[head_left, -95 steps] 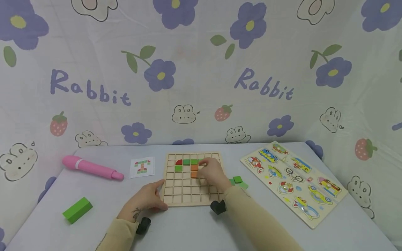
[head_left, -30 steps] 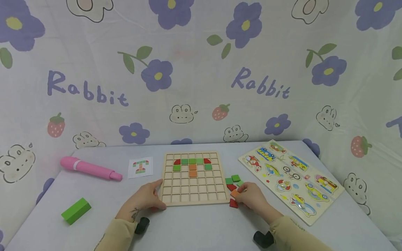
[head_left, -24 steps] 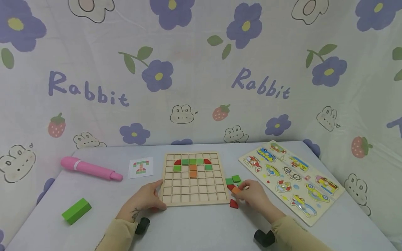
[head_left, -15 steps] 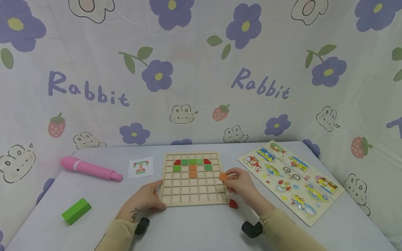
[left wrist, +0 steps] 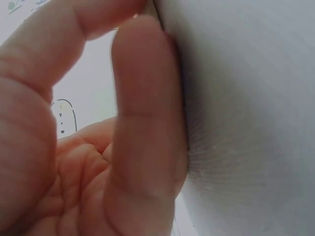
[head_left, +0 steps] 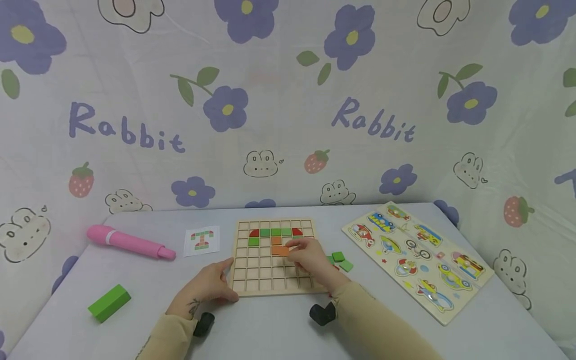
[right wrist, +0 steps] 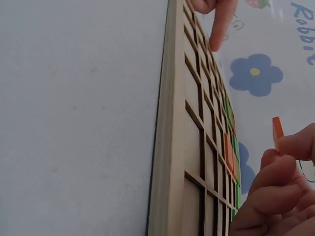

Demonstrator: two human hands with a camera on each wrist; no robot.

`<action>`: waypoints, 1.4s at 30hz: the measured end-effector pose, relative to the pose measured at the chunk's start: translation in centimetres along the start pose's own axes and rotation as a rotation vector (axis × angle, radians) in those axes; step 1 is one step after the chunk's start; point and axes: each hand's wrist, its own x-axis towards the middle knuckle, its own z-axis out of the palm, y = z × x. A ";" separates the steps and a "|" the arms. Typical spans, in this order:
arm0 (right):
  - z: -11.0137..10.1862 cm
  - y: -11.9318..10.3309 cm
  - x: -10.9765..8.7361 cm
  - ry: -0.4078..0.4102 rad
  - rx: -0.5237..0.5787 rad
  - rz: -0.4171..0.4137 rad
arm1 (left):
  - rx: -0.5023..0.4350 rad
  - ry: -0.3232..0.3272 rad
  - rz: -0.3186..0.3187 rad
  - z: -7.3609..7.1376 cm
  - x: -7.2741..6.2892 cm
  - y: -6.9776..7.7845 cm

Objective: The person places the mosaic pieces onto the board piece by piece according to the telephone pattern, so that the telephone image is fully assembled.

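A wooden grid board [head_left: 258, 274] lies mid-table. Set in it are a row of green squares [head_left: 276, 232] between two red quarter-round tiles [head_left: 254, 233], a green tile below on the left, and an orange square [head_left: 276, 241] under the row. My right hand [head_left: 312, 260] pinches another orange tile [head_left: 282, 251] above the grid; the right wrist view shows this tile [right wrist: 278, 129] raised off the board, between thumb and finger. My left hand [head_left: 209, 285] holds the board's near left corner, thumb at the front edge. The right hand hides some cells.
Loose green tiles [head_left: 346, 265] lie right of the board, partly behind the right hand. A pattern card [head_left: 201, 240], a pink microphone-shaped toy [head_left: 130, 242] and a green block [head_left: 109, 302] are on the left. A vehicle peg puzzle [head_left: 420, 265] lies on the right.
My right hand picked up an orange tile from the loose pieces and carried it left over the grid. Earlier, a red quarter-round and a green tile appeared on the grid's right. Left hand stayed.
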 end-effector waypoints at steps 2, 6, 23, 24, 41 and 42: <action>0.4 0.1 0.5 0.013 -0.060 0.008 | -0.001 0.001 -0.002 0.0 -0.1 0.0; 1.2 0.4 1.3 0.041 -0.162 0.063 | -0.001 -0.004 -0.012 -0.1 -0.1 0.1; 2.5 0.2 1.2 0.063 -0.327 0.079 | 0.010 -0.003 -0.003 -0.1 0.0 0.1; 2.5 0.2 1.2 0.062 -0.330 0.076 | 0.009 -0.004 -0.004 -0.1 0.0 0.1; -1.6 -1.8 0.0 0.100 -0.236 -0.030 | 0.021 -0.001 -0.008 0.0 0.0 -0.1; -2.2 -2.0 -0.3 0.104 -0.234 -0.030 | 0.018 -0.001 -0.008 0.0 0.1 -0.1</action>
